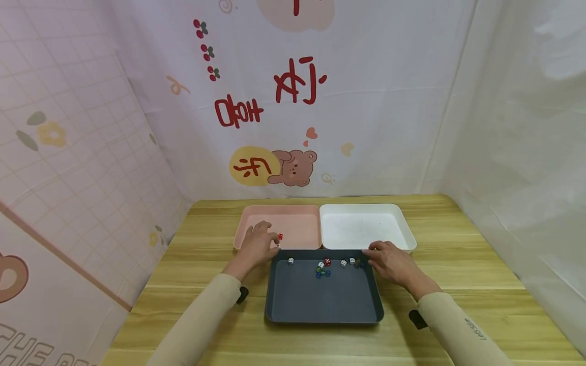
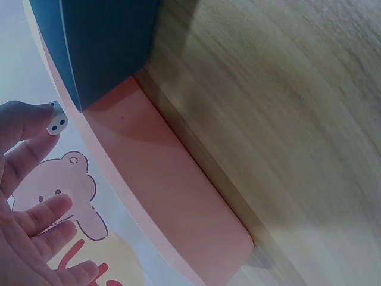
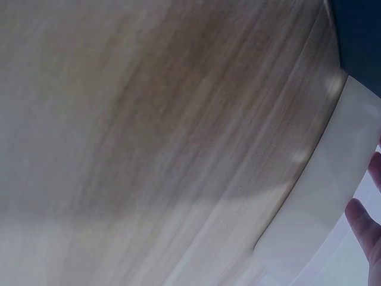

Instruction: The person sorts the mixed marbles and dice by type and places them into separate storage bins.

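Observation:
A white die with dark pips (image 2: 57, 122) is pinched between the thumb and a finger of my left hand (image 1: 257, 246), whose other fingers spread loosely. That hand is above the front of the pink tray (image 1: 302, 210), where a red die (image 1: 281, 236) lies. My right hand (image 1: 394, 264) is at the far right corner of the dark grey tray (image 1: 325, 305), beside the white tray (image 1: 366, 209). Whether its thumb and fingertips hold anything is hidden. In the dark tray are several white dice (image 1: 343, 263), a red die (image 1: 327, 261) and small blue and green pieces (image 1: 323, 273).
The three trays stand close together on a wooden table (image 1: 220, 330), the dark one in front of the pink and white ones. A printed cloth (image 1: 375, 127) hangs behind the table, with more cloth along both sides.

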Motion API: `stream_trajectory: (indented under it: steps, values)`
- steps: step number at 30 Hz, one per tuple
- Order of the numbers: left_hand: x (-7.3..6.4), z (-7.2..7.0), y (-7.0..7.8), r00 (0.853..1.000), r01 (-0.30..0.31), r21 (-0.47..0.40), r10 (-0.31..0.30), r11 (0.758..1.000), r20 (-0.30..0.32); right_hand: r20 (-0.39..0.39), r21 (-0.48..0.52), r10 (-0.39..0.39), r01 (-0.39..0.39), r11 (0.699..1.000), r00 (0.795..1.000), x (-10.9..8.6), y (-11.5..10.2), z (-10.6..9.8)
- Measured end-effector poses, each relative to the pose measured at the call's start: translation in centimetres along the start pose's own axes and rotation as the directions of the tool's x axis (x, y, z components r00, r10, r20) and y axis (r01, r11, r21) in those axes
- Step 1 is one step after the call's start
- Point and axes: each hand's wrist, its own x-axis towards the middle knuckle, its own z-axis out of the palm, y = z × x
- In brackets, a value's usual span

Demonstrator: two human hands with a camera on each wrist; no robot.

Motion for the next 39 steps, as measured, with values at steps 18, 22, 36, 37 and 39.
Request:
stream_trajectory:
  steps: [18,22,36,37,39]
  values:
    - [0.7,0.3,-1.0,0.999,0.054,-0.019,-0.054,0.998,0.003,-0.021,0.010,-0.006,0.007,1.000,1.000,0.0,-0.1,0.0]
    - [0.9,0.4,-1.2,0.998,0.069,-0.024,-0.068,0.997,0.011,-0.039,0.006,-0.010,0.010,1.000,0.999,-0.1,-0.1,0.1]
    - [1.3,0.3,-1.9,0.994,0.098,-0.008,-0.098,0.995,0.040,-0.081,0.008,-0.022,0.022,1.000,0.997,-0.4,-0.1,0.6]
    - [1.4,0.3,-2.0,0.994,0.098,-0.002,-0.098,0.995,0.038,-0.082,0.008,-0.024,0.024,1.000,0.996,-0.4,-0.1,0.7]
    - [1.4,0.3,-2.1,0.994,0.100,0.005,-0.100,0.995,0.035,-0.082,0.008,-0.026,0.026,1.000,0.996,-0.4,-0.1,0.7]
